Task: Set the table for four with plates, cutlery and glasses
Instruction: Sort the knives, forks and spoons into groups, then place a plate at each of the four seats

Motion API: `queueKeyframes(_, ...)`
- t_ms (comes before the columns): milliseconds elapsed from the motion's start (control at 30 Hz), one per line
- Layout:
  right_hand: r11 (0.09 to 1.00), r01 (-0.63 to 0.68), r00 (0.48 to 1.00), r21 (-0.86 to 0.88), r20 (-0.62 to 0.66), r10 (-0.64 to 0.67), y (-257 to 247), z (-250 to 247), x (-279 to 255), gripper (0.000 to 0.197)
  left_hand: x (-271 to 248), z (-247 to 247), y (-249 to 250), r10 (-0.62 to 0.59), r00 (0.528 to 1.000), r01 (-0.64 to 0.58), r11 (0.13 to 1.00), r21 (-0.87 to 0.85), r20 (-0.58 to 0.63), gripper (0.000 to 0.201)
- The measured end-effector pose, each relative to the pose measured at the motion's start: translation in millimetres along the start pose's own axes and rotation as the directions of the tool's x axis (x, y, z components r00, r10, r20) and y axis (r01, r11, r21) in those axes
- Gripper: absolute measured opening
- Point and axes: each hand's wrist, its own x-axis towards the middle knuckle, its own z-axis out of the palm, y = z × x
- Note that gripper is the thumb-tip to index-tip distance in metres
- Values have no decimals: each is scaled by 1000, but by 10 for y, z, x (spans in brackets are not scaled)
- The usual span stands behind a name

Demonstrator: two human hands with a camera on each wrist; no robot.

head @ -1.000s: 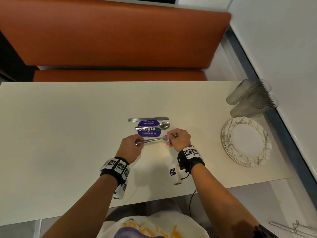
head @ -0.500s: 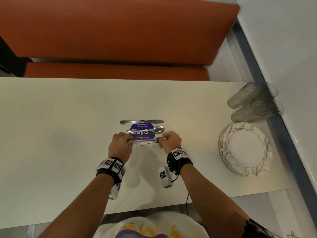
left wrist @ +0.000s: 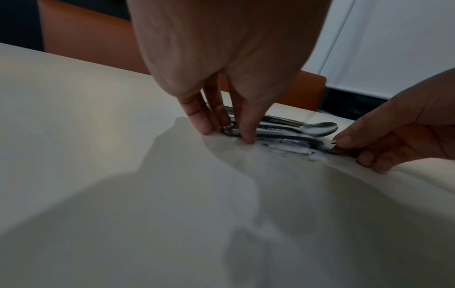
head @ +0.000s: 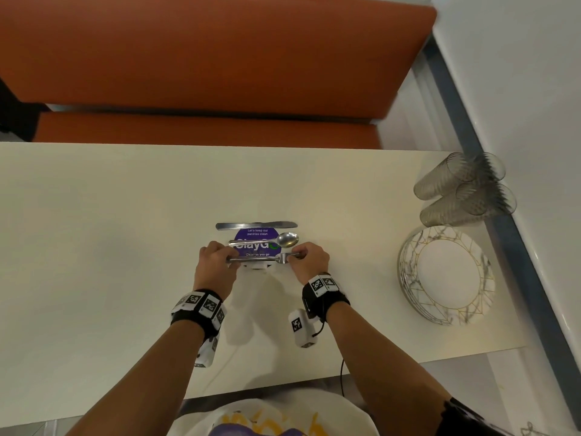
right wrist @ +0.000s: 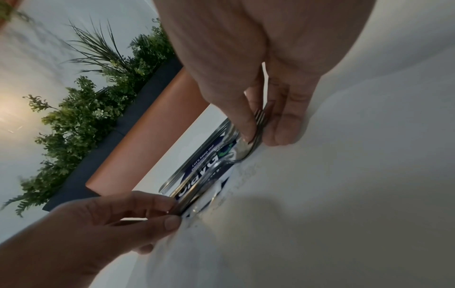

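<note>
Fingers (left wrist: 246,124) of both hands pinch the fork (head: 264,259) (one end each) over the sticker (head: 256,239).

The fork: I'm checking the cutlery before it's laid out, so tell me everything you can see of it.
The fork is shiny metal, apparently several stacked. It lies flat across the table, over the near edge of a purple sticker, parallel to the spoon and knife beyond it. The left hand pinches its handle end; the right hand pinches the tines.
</note>
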Motion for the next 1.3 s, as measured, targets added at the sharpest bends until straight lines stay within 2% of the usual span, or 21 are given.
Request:
queueKeyframes(267, 994, -72, 997, 76, 32, 70, 40, -124, -65, 20, 39, -150, 57, -40, 993, 39, 999, 10, 107, 39)
queueKeyframes(400, 995, -51, 998, 83, -28, 54, 140, -200, -193, 15, -38, -226, 125, 27, 997, -27, 1000, -6, 69, 32)
queueKeyframes(567, 993, 25, 991, 118, -131, -10, 345, -366, -457, 20, -108, -187, 293, 165, 982, -158, 984, -81, 95, 21)
queueKeyframes(700, 987, 59, 979, 149, -202, -28, 558, -619, -657, 32, -243, -106, 705, 193, 953, -154, 973, -174, 235, 12)
queueKeyframes(900, 979, 103, 946, 175, -321, -42, 825, -1237, -642, 31, -255, 239, 1429, 326, 843, -275, 945, -179, 427, 14)
queueKeyframes(1000, 978, 113, 925, 174, -379, -39, 968, -1661, -507, 22, -196, 495, 1864, 353, 814, -304, 936, -179, 462, 15)
queueKeyframes(1167, 989, 71, 896, 132, -444, -5, 1398, -2415, -179, 19, -84, 1083, 2625, 366, 774, -310, 931, -195, 517, 25)
queueKeyframes(1300, 995, 39, 890, 90, -455, 7, 1818, -2919, 192, 19, 7, 1586, 3104, 336, 765, -296, 941, -163, 550, 24)
